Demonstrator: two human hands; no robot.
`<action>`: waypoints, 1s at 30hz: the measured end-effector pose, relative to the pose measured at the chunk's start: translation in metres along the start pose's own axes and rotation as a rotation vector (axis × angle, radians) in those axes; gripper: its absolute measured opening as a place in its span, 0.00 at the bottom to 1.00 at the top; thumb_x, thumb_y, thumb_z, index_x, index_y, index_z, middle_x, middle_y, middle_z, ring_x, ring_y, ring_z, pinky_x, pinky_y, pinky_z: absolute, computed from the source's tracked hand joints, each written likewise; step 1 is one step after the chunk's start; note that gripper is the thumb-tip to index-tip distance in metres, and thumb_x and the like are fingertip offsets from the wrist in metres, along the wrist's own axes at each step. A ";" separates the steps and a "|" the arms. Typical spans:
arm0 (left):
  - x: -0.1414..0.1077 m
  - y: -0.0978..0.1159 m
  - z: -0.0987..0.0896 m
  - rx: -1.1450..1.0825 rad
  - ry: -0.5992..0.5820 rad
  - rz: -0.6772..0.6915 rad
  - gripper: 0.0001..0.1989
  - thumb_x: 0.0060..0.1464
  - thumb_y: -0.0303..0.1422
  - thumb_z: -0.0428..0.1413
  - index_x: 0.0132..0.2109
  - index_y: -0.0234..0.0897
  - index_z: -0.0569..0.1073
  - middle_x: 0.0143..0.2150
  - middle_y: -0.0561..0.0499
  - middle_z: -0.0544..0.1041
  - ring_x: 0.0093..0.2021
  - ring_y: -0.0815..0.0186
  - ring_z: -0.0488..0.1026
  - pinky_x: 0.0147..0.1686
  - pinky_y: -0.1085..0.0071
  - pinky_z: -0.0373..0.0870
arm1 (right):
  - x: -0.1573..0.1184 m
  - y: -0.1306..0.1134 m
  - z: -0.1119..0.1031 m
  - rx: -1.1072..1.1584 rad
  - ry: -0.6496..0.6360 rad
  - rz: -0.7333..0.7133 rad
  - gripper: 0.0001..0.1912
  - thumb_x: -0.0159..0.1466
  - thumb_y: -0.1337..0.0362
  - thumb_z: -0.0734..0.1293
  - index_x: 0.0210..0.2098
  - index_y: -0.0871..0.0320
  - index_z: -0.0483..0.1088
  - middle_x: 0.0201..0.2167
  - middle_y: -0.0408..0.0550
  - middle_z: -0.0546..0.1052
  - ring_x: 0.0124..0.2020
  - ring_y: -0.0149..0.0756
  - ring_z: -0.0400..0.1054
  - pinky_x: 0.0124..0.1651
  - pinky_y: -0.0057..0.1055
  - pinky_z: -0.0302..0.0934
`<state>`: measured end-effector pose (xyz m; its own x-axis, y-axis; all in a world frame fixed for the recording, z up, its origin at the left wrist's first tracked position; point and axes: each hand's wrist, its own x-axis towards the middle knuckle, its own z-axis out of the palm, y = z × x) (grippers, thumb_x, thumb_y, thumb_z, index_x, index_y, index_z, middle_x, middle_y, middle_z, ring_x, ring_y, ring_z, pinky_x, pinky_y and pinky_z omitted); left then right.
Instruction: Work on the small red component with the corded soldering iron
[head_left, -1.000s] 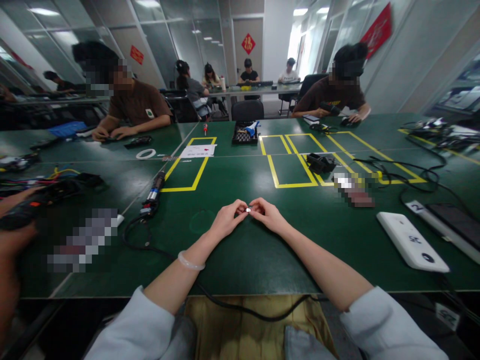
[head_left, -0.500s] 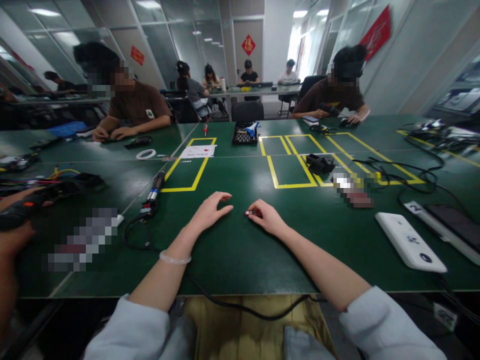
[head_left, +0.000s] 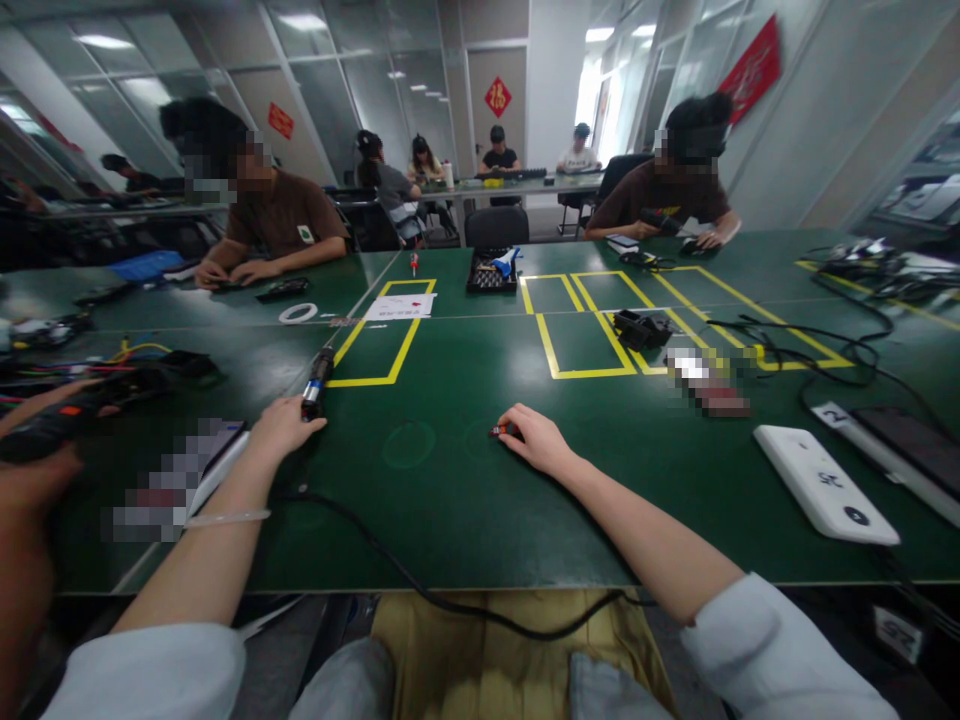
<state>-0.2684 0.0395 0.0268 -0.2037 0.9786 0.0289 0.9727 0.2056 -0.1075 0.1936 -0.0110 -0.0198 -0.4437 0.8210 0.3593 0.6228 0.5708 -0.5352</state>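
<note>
At the left, my left hand [head_left: 283, 428] is closed about the near end of a corded electric screwdriver [head_left: 319, 374]. This tool is black and silver with a blue band and lies on the green table. Its far end points away from me. Near the middle, my right hand [head_left: 531, 436] rests on the tabletop in a pinch. Between thumb and fingers it has a small red part [head_left: 496, 432] with a bit of metal, too small to name.
A black cable [head_left: 390, 560] runs across the table's front edge. To the right lie a white power bank [head_left: 823, 484] and a black device [head_left: 642, 328]. A black tray of small parts [head_left: 492, 272] stands farther back. Another person's hand [head_left: 30, 480] holds a dark tool at far left.
My left hand has moved left from the middle, where it hovered open, and has closed on the electric screwdriver. The right hand keeps its pinch on the small red part, nearly still.
</note>
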 end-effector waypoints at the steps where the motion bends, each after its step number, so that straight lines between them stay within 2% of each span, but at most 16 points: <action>1: 0.002 -0.002 0.001 0.004 -0.002 0.008 0.26 0.53 0.44 0.57 0.53 0.29 0.68 0.52 0.36 0.73 0.49 0.49 0.72 0.46 0.60 0.69 | 0.000 0.000 0.000 -0.004 -0.002 -0.002 0.05 0.64 0.65 0.66 0.40 0.56 0.69 0.38 0.46 0.71 0.38 0.34 0.66 0.40 0.28 0.57; 5: 0.003 0.003 0.001 -0.025 0.016 0.032 0.27 0.52 0.46 0.57 0.52 0.29 0.69 0.47 0.35 0.75 0.46 0.49 0.73 0.43 0.61 0.70 | 0.001 -0.001 0.000 -0.012 -0.004 0.008 0.05 0.64 0.65 0.66 0.40 0.56 0.69 0.37 0.46 0.71 0.38 0.34 0.66 0.39 0.28 0.56; 9: -0.010 0.028 -0.002 -0.072 0.057 -0.008 0.28 0.51 0.48 0.55 0.52 0.31 0.70 0.46 0.36 0.74 0.45 0.48 0.73 0.42 0.60 0.70 | 0.001 -0.002 0.000 0.038 0.010 0.042 0.04 0.63 0.65 0.67 0.38 0.57 0.69 0.36 0.45 0.71 0.35 0.32 0.65 0.38 0.27 0.57; 14: -0.034 0.083 -0.009 -0.148 0.083 0.050 0.31 0.52 0.47 0.55 0.58 0.33 0.67 0.50 0.36 0.71 0.46 0.49 0.72 0.43 0.61 0.69 | 0.003 -0.002 0.000 0.141 0.031 0.059 0.03 0.62 0.67 0.67 0.37 0.57 0.69 0.35 0.45 0.71 0.34 0.32 0.65 0.39 0.28 0.58; 23: -0.084 0.201 -0.015 -0.265 0.156 0.399 0.30 0.52 0.43 0.57 0.60 0.36 0.64 0.49 0.41 0.70 0.48 0.54 0.69 0.45 0.65 0.68 | 0.003 -0.002 -0.002 0.280 0.077 0.044 0.06 0.62 0.67 0.65 0.40 0.57 0.67 0.35 0.45 0.72 0.33 0.31 0.65 0.39 0.28 0.60; 27: -0.101 0.236 -0.017 -0.296 0.170 0.508 0.32 0.51 0.41 0.58 0.61 0.35 0.62 0.49 0.40 0.70 0.49 0.53 0.68 0.46 0.64 0.67 | 0.003 -0.002 -0.003 0.259 0.091 0.000 0.02 0.64 0.66 0.64 0.36 0.57 0.67 0.34 0.45 0.70 0.33 0.32 0.64 0.39 0.28 0.59; 30: -0.110 0.251 -0.017 -0.324 0.173 0.556 0.32 0.52 0.40 0.58 0.61 0.35 0.61 0.49 0.41 0.69 0.49 0.54 0.68 0.47 0.63 0.67 | 0.002 -0.002 -0.003 0.251 0.086 0.002 0.01 0.64 0.67 0.63 0.35 0.57 0.67 0.33 0.44 0.69 0.33 0.32 0.63 0.38 0.28 0.59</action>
<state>0.0000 -0.0169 0.0136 0.3329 0.9175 0.2178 0.9172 -0.3686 0.1510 0.1935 -0.0100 -0.0155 -0.3791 0.8267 0.4158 0.4394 0.5562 -0.7054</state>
